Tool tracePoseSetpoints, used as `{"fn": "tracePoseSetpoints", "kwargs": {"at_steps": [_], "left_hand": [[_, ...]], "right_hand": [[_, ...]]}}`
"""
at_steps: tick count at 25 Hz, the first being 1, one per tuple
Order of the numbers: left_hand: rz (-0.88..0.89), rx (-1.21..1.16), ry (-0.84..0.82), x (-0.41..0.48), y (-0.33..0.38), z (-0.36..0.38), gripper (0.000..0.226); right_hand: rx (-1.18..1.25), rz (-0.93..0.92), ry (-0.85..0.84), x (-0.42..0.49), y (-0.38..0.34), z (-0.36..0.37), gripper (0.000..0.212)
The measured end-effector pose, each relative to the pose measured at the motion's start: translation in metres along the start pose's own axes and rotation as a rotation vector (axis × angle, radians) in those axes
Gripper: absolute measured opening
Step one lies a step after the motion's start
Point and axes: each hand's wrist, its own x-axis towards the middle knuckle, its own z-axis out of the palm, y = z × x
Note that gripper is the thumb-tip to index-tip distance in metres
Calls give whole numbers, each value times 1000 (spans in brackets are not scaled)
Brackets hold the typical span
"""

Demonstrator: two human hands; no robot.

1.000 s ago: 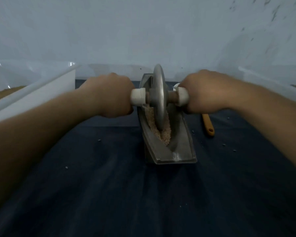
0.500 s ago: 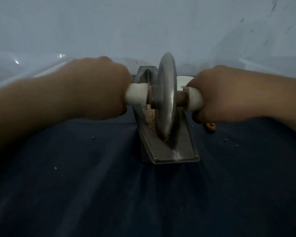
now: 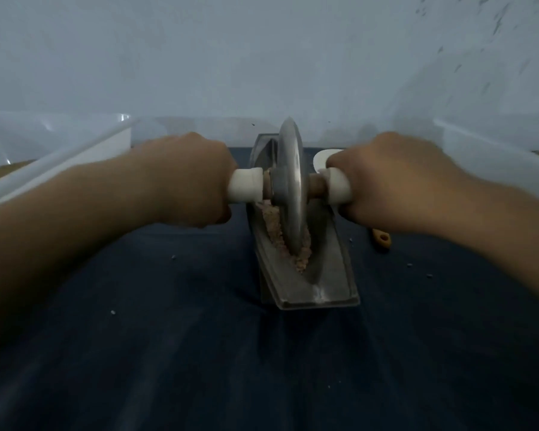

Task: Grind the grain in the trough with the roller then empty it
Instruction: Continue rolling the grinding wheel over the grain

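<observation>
A grey metal boat-shaped trough (image 3: 330, 275) stands lengthwise on a dark blue cloth, its near end toward me. Pale ground grain (image 3: 274, 227) lies along its groove. The roller (image 3: 290, 188), a steel disc on an axle with white handles, stands upright in the groove near the trough's middle. My left hand (image 3: 184, 181) grips the left white handle, and my right hand (image 3: 386, 185) grips the right one. Both fists hide most of the handles.
An orange-handled tool (image 3: 381, 241) lies on the cloth right of the trough, mostly hidden under my right wrist. A white dish (image 3: 322, 158) peeks out behind my right hand. White boards (image 3: 84, 157) border the cloth left and right. Scattered grains dot the cloth.
The roller came toward me along the groove half a second ago, then rolled back away to the trough's middle. Both hands kept their grip on the handles throughout.
</observation>
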Motion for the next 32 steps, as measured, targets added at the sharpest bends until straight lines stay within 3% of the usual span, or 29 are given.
{"fn": "tracePoseSetpoints", "kwargs": {"at_steps": [3, 6, 10, 12, 17, 20, 23, 29, 32], "left_hand": [[-10, 54, 113, -6, -2, 5, 22], [-96, 137, 181, 27, 8, 7, 20], [-151, 136, 137, 53, 13, 1, 23], [-92, 107, 113, 38, 11, -1, 19], [18, -8, 151, -12, 0, 5, 18], [-109, 20, 128, 16, 4, 13, 16], [-206, 29, 84, 52, 9, 8, 31], [-13, 53, 155, 5, 7, -1, 14], [69, 114, 278, -12, 7, -7, 18]], "right_hand": [[38, 25, -35, -8, 0, -9, 30], [87, 176, -78, 24, 0, 22, 22], [99, 260, -66, 50, -3, 35, 21], [122, 183, -148, 34, 5, 24, 17], [25, 32, -75, -11, 22, -6, 18], [18, 191, -117, 15, 18, 13, 13], [57, 278, -119, 54, 18, 33, 13], [132, 131, -242, -4, 25, 0, 13], [77, 95, -342, -17, 29, -19, 37]]}}
